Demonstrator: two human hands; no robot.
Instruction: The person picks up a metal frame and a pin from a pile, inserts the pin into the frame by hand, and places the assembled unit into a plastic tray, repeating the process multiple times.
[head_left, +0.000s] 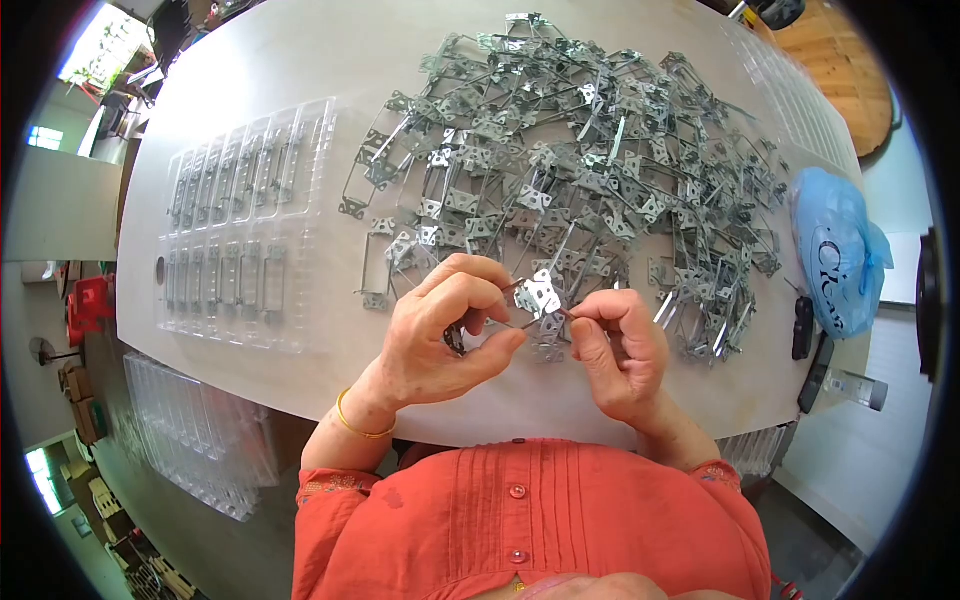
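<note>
Between my two hands, near the table's front edge, is a metal bracket part [540, 294] with a bright, flat plate and thin rods. My left hand [450, 325] has its fingers curled round one side of this part, and another dark metal piece shows beneath its fingers. On the other side, my right hand [620, 350] pinches a thin rod end between thumb and forefinger. Just beyond the hands spreads a large tangled heap of similar metal brackets [590, 150]. To the left lies a clear plastic tray [325, 225] with two rows of brackets standing in its slots.
A blue plastic bag [840, 250] sits at the table's right edge, near a dark object [803, 327] and a clear bottle [856, 389]. More clear trays [785, 95] lie at the back right. Stacked clear trays [200, 430] stand below the left front edge.
</note>
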